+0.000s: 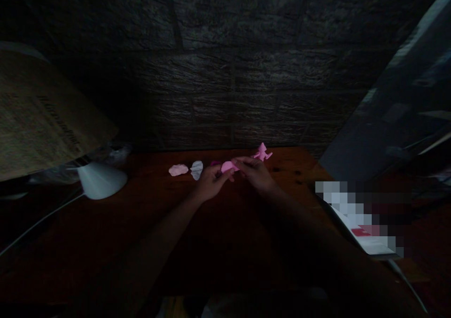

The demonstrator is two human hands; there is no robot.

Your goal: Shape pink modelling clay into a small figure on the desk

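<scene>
Both hands meet over the far part of a dark wooden table [148, 224]. My left hand [210, 182] and my right hand [254, 172] pinch a small pink piece [229, 166] between their fingertips, each hand closed on one end. Just behind my right hand lies a folded pink paper figure [262, 152]. To the left of my left hand lie a pale grey-white piece [196, 169] and a light pink piece [178, 170] on the table.
A white lamp base [101, 181] with a cable stands at the left, under a brown cardboard sheet [38, 120]. A brick wall [225, 73] closes the back. A white booklet [366, 236] lies at the right table edge. The scene is very dim.
</scene>
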